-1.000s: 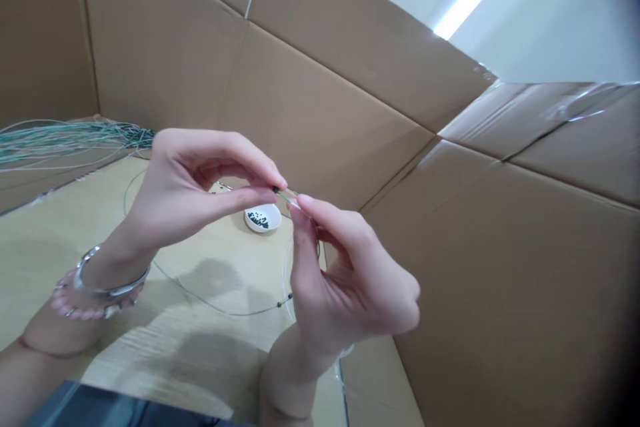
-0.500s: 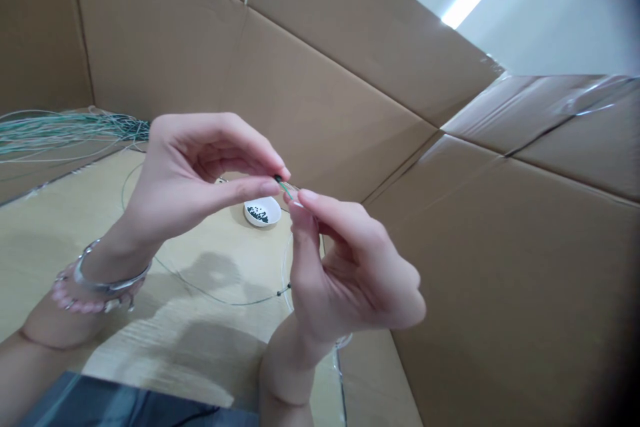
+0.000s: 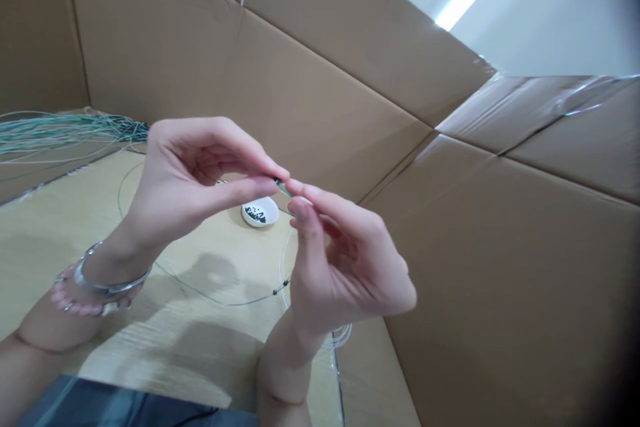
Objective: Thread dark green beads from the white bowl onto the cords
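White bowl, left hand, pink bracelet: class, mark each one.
White bowl (image 3: 271, 209): head view, bare inner wall.
Left hand (image 3: 173, 193): head view, near thumb's base.
Pink bracelet (image 3: 86, 309): head view, its lower beads.

Kinda looks like a makeshift craft spot: brown flat cardboard walls (image 3: 500, 267) round a pale wooden tabletop (image 3: 47, 233), small round white bowl (image 3: 269, 208) of tiny black pieces (image 3: 255, 215).

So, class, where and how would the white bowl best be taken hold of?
Probably by the near rim of the white bowl, from the near side, thumb outside, fingertip just inside. It stands upright and open, and in this view its far edge lies right by the left hand. Keep it level: small dark pieces lie inside.
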`<control>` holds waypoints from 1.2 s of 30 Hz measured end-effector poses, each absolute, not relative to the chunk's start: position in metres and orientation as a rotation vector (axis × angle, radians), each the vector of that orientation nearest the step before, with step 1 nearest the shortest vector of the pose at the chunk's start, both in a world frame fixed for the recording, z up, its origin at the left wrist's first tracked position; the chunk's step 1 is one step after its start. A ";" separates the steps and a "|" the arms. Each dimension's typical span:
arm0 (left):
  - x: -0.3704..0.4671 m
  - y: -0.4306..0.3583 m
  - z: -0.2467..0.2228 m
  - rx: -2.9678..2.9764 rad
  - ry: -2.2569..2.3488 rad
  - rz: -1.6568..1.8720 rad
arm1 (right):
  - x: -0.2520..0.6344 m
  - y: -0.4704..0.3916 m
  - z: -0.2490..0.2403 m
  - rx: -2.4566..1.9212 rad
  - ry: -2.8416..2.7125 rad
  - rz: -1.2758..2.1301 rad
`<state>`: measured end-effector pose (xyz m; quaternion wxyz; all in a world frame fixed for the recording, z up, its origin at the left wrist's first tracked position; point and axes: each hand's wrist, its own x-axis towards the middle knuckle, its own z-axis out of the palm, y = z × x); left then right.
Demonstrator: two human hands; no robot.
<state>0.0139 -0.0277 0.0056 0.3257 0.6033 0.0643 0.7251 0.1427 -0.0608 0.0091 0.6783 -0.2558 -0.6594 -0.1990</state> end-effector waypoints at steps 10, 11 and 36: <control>0.018 -0.026 0.004 1.563 0.169 1.875 | 0.140 -0.056 0.007 -0.616 -1.368 -0.489; 0.017 -0.026 0.004 1.568 0.161 1.872 | 0.140 -0.055 0.008 -0.575 -1.383 -0.501; 0.018 -0.035 0.007 1.706 0.358 2.065 | 0.144 -0.067 0.019 -0.708 -1.515 -0.543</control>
